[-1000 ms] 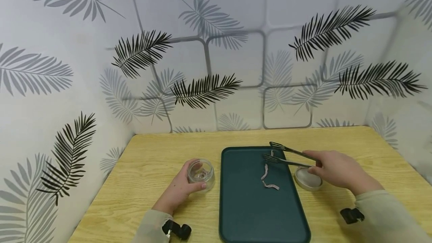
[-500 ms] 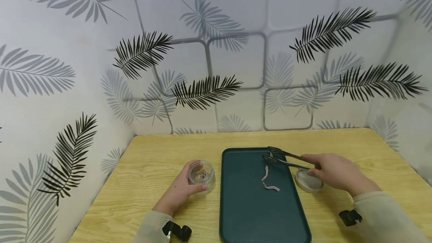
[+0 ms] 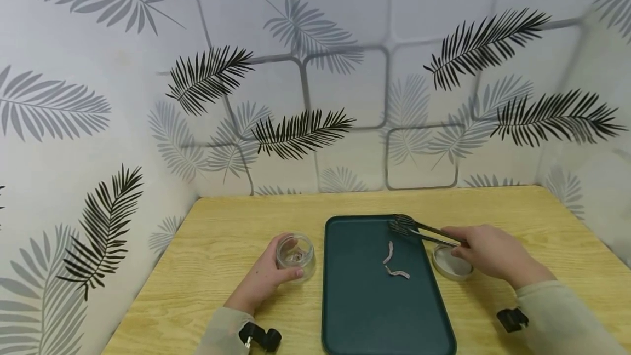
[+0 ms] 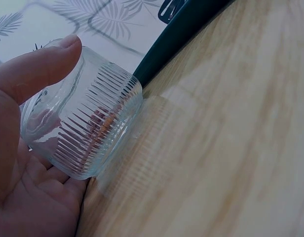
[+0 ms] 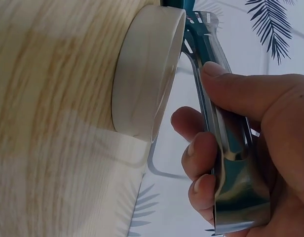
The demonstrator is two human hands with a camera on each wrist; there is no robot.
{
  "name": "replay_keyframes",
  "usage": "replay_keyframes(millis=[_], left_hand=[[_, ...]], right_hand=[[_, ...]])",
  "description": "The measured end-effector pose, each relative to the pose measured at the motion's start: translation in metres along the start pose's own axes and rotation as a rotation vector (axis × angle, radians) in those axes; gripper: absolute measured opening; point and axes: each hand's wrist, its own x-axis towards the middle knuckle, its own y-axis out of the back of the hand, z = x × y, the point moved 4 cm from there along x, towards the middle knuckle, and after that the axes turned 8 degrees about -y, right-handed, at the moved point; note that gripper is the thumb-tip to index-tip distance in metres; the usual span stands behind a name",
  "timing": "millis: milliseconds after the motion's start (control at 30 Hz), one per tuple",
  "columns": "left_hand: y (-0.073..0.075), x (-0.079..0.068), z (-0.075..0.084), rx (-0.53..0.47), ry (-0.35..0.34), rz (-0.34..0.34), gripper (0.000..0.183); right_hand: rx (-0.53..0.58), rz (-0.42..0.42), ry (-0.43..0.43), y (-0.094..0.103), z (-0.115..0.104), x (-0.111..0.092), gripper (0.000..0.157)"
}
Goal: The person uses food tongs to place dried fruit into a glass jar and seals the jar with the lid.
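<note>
My left hand (image 3: 263, 275) grips a clear ribbed glass jar (image 3: 298, 261) just left of the dark green tray (image 3: 365, 311). Some brownish-pink bits (image 4: 100, 123) lie inside it, and the jar stands on the table. Metal tongs (image 5: 218, 113) are in my right hand (image 3: 495, 251), thumb on one arm and curled fingers on the other. Their slotted tips are over the tray's far right corner. Two thin pale pinkish strips, one upper (image 3: 389, 252) and one lower (image 3: 397, 273), lie on the tray. Whether a strip is between the tong tips cannot be made out.
Under the tongs, right of the tray, a round whitish lid (image 3: 452, 263) lies on the wooden table (image 3: 236, 223). A wall with leaf-patterned paper (image 3: 345, 86) rises behind the table's far edge and at both sides.
The tong arms have come closer together, their tips lowering to the tray's far right corner. A third strip seen there earlier is out of sight. My left hand and the jar stay in place.
</note>
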Motion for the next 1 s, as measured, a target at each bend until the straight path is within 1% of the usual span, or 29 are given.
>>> replay_keyframes(millis=[100,367,467,700,800,1000], left_hand=[[-0.0002,-0.0003,0.0007,0.001,0.006,0.001,0.084],[0.0006,0.0001,0.0019,0.013,-0.001,0.004,0.083],[0.0003,-0.0003,0.0004,0.016,-0.001,0.007,0.084],[0.0000,0.0007,-0.0006,0.007,-0.004,0.004,0.083],[0.0001,0.0012,-0.0006,0.008,-0.005,0.005,0.083],[-0.0002,0.0009,-0.0002,0.003,-0.001,0.001,0.083]], right_hand=[[-0.011,0.003,0.004,0.0001,-0.0013,-0.0001,0.049],[-0.062,0.062,0.038,0.0002,-0.0041,0.0001,0.048],[-0.074,0.073,0.039,-0.0002,-0.0045,-0.0009,0.046],[-0.102,0.129,0.025,-0.0003,-0.0042,-0.0033,0.040],[-0.104,0.140,0.020,-0.0003,-0.0040,-0.0038,0.040],[-0.087,0.168,0.059,0.0006,-0.0032,-0.0063,0.039]])
